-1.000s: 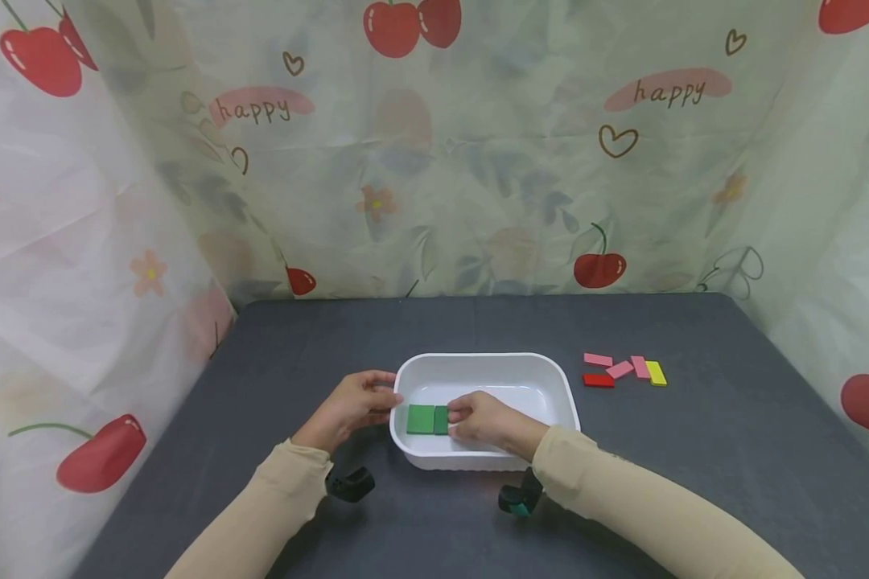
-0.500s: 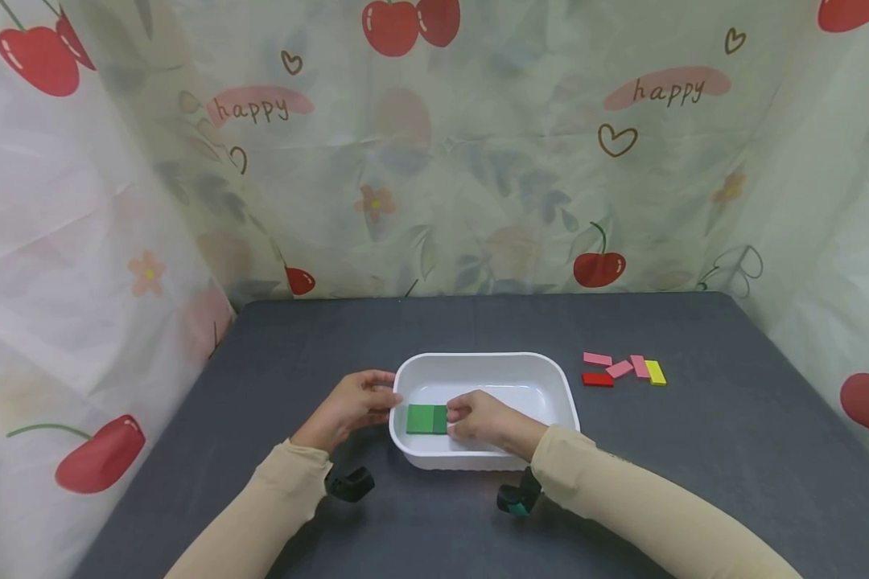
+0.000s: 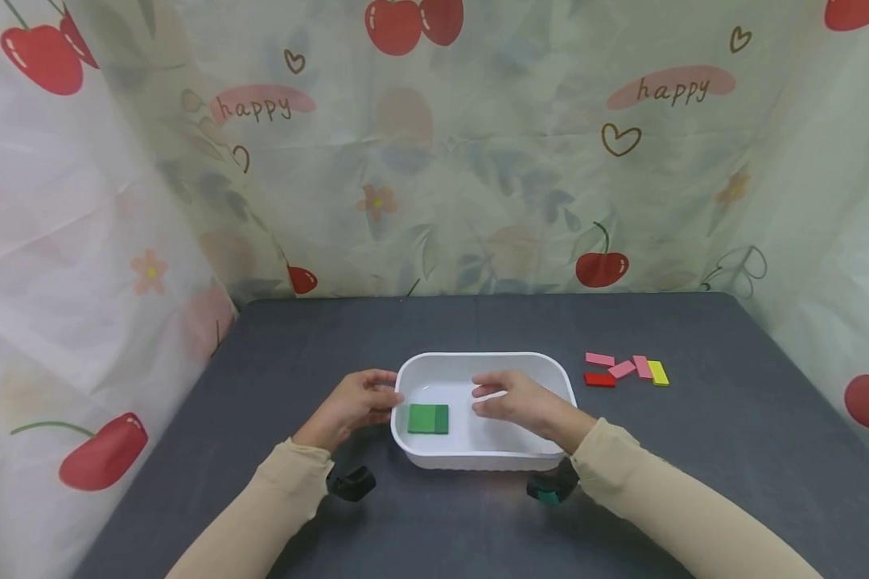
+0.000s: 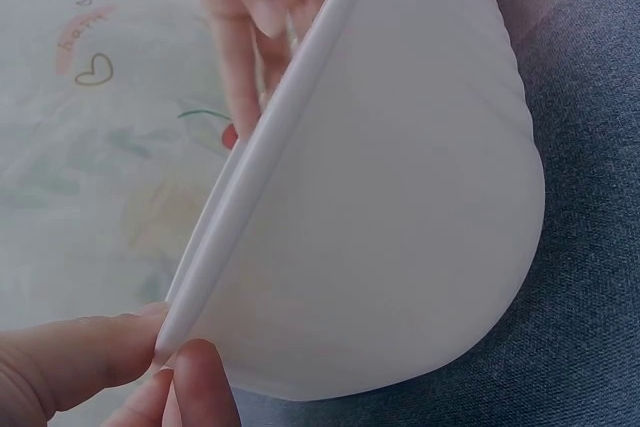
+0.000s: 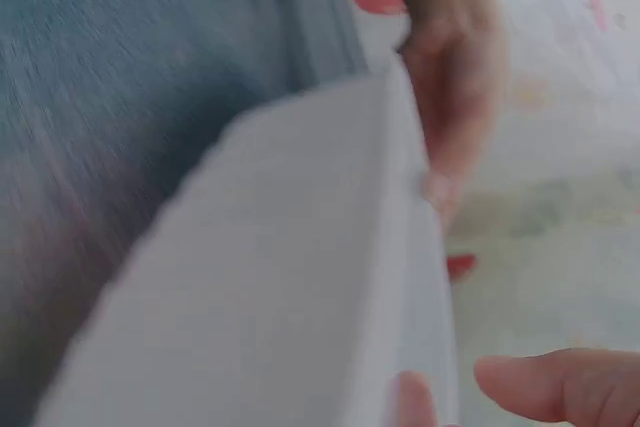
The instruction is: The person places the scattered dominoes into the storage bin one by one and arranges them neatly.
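A white plastic tray (image 3: 483, 462) stands on the dark tabletop, and my left hand (image 3: 351, 408) pinches its left rim. In the left wrist view the thumb (image 4: 90, 352) lies on one side of that rim, with fingertips on the other. Inside the tray, at its left end, light green blocks (image 3: 422, 419) and a darker green block (image 3: 442, 419) lie flat, edge to edge. My right hand (image 3: 521, 402) hovers over the middle of the tray, right of the green blocks, its thumb and fingers apart and holding nothing.
Several pink blocks (image 3: 599, 359), a red block (image 3: 599, 379) and a yellow block (image 3: 658, 373) lie on the table (image 3: 319, 338) to the right of the tray. A printed curtain (image 3: 478, 177) hangs behind the table and at both sides.
The darker green block moved left against the lighter ones, closing a thin gap. My right hand then let it go and moved up and right. The left hand stayed at the rim.
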A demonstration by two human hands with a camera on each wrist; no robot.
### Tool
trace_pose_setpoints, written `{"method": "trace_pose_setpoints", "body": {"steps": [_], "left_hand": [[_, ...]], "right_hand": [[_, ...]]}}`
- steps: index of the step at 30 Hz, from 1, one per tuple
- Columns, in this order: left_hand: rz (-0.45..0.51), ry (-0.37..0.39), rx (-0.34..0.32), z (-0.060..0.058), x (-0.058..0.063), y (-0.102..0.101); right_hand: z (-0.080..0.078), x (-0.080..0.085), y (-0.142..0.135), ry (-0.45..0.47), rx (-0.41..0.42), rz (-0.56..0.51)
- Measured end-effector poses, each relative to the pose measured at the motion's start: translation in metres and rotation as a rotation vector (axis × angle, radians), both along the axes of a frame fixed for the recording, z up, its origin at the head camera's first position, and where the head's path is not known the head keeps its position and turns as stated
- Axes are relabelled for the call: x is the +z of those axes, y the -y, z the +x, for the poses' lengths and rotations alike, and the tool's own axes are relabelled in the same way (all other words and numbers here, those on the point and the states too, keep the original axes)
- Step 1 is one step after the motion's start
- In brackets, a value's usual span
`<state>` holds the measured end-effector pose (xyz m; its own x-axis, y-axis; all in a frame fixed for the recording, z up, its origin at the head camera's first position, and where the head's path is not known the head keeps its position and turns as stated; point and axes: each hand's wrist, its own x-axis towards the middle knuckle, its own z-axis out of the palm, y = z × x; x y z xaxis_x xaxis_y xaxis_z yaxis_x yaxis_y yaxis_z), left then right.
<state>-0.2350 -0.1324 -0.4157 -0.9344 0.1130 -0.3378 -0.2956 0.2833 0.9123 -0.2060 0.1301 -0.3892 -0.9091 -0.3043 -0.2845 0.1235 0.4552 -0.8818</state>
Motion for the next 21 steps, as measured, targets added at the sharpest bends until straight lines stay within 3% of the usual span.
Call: {"method": "trace_pose_setpoints", "body": {"steps": [5,13,21], "left_hand": [[-0.006,-0.007,-0.005,-0.001,-0.001,-0.001],[-0.023,-0.003,0.007,-0.001,-0.001,-0.002],[-0.027,-0.006,0.007,-0.001,0.001,-0.003]], "right_hand": [[-0.005,0.016,-0.032,-0.007,-0.029,-0.051],[-0.016,0.035,-0.092,-0.045,-0.083,-0.256],[-0.025,0.029,-0.143,-0.17,-0.162,-0.113]]}}
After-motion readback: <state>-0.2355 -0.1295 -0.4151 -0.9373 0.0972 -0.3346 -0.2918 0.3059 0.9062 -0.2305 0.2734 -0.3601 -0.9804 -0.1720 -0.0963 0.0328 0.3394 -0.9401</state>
